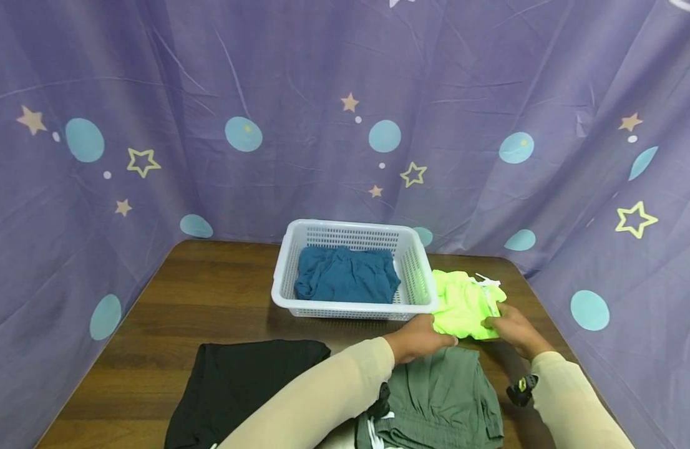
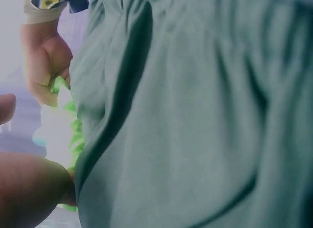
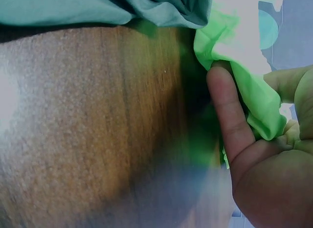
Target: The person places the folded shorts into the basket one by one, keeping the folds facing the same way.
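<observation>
Neon yellow-green shorts (image 1: pixel 463 305) with a white drawstring lie bunched to the right of the basket. My left hand (image 1: pixel 419 340) grips their near left edge, beside the basket's front corner; its thumb points right. At the opposite side, my right hand (image 1: pixel 516 330) pinches the cloth, with a finger (image 3: pixel 227 101) under the fold and the thumb over it in the right wrist view. Grey-green shorts (image 1: pixel 440 399) with a gathered waistband and white drawstring lie just below my left hand, and fill most of the left wrist view.
A white plastic basket (image 1: pixel 353 307) stands at the back of the wooden table (image 1: pixel 221 274), with a folded blue garment (image 1: pixel 345 274) inside. Black folded cloth (image 1: pixel 249 380) lies at the front left, partly behind my left sleeve. A purple curtain (image 1: pixel 311 143) hangs around the table.
</observation>
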Tool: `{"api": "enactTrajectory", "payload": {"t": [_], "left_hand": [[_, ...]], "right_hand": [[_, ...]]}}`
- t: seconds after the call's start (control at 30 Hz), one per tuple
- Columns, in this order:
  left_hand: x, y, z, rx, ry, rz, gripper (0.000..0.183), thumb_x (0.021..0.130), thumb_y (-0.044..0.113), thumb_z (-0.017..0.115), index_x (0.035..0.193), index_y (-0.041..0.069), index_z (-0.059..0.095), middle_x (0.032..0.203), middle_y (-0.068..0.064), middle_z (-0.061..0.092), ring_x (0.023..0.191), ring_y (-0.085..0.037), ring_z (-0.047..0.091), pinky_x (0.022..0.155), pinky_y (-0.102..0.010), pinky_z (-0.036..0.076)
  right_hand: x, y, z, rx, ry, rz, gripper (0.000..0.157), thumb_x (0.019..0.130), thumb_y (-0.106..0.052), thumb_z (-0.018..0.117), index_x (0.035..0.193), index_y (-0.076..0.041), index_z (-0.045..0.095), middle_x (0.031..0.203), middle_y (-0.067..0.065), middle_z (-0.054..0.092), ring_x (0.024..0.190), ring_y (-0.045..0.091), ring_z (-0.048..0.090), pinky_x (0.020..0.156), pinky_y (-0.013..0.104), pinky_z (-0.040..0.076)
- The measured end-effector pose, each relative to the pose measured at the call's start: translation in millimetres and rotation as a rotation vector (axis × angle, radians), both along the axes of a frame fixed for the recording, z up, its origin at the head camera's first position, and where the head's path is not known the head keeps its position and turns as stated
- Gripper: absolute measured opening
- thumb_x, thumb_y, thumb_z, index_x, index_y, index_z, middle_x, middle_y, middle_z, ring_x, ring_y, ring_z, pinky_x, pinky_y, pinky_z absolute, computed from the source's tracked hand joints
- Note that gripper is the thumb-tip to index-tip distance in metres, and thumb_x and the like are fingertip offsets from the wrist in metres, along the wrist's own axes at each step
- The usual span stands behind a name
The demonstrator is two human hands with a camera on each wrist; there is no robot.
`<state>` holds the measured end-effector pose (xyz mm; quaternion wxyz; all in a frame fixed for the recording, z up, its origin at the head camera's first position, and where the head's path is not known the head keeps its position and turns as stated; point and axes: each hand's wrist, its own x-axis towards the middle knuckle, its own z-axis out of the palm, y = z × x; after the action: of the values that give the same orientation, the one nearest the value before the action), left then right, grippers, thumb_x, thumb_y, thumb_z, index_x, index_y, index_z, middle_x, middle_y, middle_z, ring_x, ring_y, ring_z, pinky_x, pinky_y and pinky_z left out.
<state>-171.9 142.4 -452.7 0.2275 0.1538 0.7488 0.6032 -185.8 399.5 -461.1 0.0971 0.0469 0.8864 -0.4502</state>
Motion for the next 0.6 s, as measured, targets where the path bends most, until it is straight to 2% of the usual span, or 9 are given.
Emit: {"api": "enactTrajectory", "payload": {"t": [0.17, 0.37, 0.43, 0.6], "left_hand": [[1.2, -2, -0.9, -0.045, -0.022, 0.016, 0.070, 0.079, 0.023, 0.074, 0.133, -0.008, 0.042, 0.129, -0.014, 0.048, 0.108, -0.019, 0.049, 0.087, -0.034, 0.044], [2.0, -5, 2.3, -0.062, -0.047, -0.038, 0.075, 0.082, 0.030, 0.072, 0.139, -0.004, 0.037, 0.141, -0.013, 0.039, 0.125, -0.024, 0.042, 0.096, -0.038, 0.040], [2.6, -6, 5.2, -0.052, -0.056, -0.063, 0.076, 0.083, 0.032, 0.071, 0.141, -0.002, 0.035, 0.143, -0.011, 0.037, 0.128, -0.026, 0.039, 0.097, -0.039, 0.039], [3.1, -7, 11.3, -0.030, -0.051, -0.096, 0.076, 0.084, 0.035, 0.070, 0.142, 0.001, 0.035, 0.145, -0.008, 0.036, 0.128, -0.025, 0.039, 0.096, -0.038, 0.040]], "right_hand": [[1.7, 0, -0.5, -0.011, -0.017, 0.007, 0.082, 0.086, -0.012, 0.059, 0.142, 0.016, 0.005, 0.146, 0.035, 0.011, 0.132, 0.045, 0.015, 0.103, 0.057, 0.022], [5.9, 3, 2.2, -0.029, 0.008, 0.005, 0.081, 0.089, -0.013, 0.057, 0.143, 0.014, 0.003, 0.147, 0.035, 0.007, 0.133, 0.048, 0.009, 0.104, 0.060, 0.018], [8.4, 4, 4.0, -0.044, 0.019, 0.001, 0.079, 0.090, -0.014, 0.056, 0.144, 0.012, 0.004, 0.147, 0.034, 0.010, 0.133, 0.047, 0.010, 0.103, 0.059, 0.020], [12.7, 7, 6.2, -0.098, 0.057, -0.010, 0.065, 0.092, -0.011, 0.053, 0.143, 0.010, 0.019, 0.140, 0.030, 0.032, 0.125, 0.041, 0.031, 0.097, 0.050, 0.034]]}}
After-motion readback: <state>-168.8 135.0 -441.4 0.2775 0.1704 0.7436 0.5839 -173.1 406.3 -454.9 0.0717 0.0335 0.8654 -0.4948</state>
